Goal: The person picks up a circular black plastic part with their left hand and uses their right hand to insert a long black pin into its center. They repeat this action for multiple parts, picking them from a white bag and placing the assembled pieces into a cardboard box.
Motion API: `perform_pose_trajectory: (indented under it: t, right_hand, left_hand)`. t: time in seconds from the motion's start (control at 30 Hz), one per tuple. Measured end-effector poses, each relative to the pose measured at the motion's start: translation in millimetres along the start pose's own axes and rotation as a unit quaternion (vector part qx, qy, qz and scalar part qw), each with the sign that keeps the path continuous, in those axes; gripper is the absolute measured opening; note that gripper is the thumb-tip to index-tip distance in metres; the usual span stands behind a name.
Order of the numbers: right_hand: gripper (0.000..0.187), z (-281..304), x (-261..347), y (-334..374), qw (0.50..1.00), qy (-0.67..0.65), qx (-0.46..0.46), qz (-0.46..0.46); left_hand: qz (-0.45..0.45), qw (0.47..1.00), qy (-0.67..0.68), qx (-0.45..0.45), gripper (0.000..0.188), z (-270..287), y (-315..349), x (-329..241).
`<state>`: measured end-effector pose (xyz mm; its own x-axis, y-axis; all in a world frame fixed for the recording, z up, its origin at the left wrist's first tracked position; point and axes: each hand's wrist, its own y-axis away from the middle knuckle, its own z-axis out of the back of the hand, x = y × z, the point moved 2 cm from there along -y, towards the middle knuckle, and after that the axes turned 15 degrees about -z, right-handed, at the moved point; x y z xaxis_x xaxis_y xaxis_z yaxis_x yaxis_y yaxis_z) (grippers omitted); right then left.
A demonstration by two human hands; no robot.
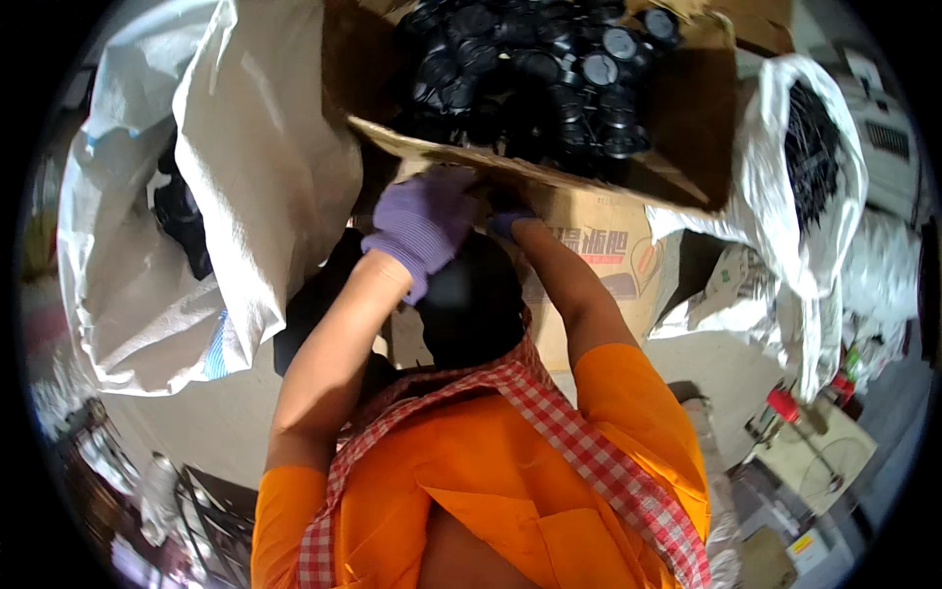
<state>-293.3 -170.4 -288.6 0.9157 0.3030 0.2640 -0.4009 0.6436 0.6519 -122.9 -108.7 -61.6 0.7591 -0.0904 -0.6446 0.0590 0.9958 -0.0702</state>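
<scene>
My left hand (pixel 424 221), in a purple knitted glove, is at the near edge of an open cardboard box (pixel 687 137). Its fingers are blurred and partly lost in shadow, so their grip cannot be made out. My right hand (pixel 510 218), also gloved in purple, reaches under the same edge, where the fingers are hidden. Many black round plastic parts (pixel 599 71), some with disc-like tops, fill the box above both hands. Below them stands a printed cardboard carton (pixel 599 250), close to my right forearm.
A large white woven sack (pixel 265 167) with black pieces (pixel 182 211) inside stands at left. On the right, another white sack (pixel 770 147) holds thin black strips (pixel 810 157). A pale-topped machine or table with a red part (pixel 783 402) stands at lower right.
</scene>
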Motion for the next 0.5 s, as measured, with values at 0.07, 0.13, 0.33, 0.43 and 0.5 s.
perform_pose_trajectory:
  t: [0.07, 0.13, 0.33, 0.43, 0.5]
  right_hand:
    - [0.045, -5.8, 1.7, -20.1, 1.000, 0.001, 0.010, -0.014]
    - [0.046, -20.2, 1.8, -34.9, 0.999, 0.001, 0.027, -0.026]
    - [0.048, -51.1, -13.8, -41.7, 0.997, -0.005, 0.046, -0.060]
    - [0.049, -50.5, -28.2, -27.2, 0.996, -0.026, 0.037, -0.074]
    - [0.050, -44.7, -38.4, -17.9, 0.995, -0.052, 0.025, -0.076]
  left_hand:
    - [-0.030, 1.000, 0.002, 0.008, 0.024, -4.3, -0.6, -9.1]
    - [-0.034, 0.998, 0.012, 0.052, 0.023, -0.6, -5.6, -12.3]
    - [0.023, 0.996, 0.023, 0.080, 0.020, 5.8, -8.7, -7.9]
    - [0.003, 0.999, 0.000, 0.051, 0.019, 3.1, -12.7, -11.6]
    - [-0.025, 0.999, -0.025, 0.032, 0.020, -4.8, -10.9, -16.3]
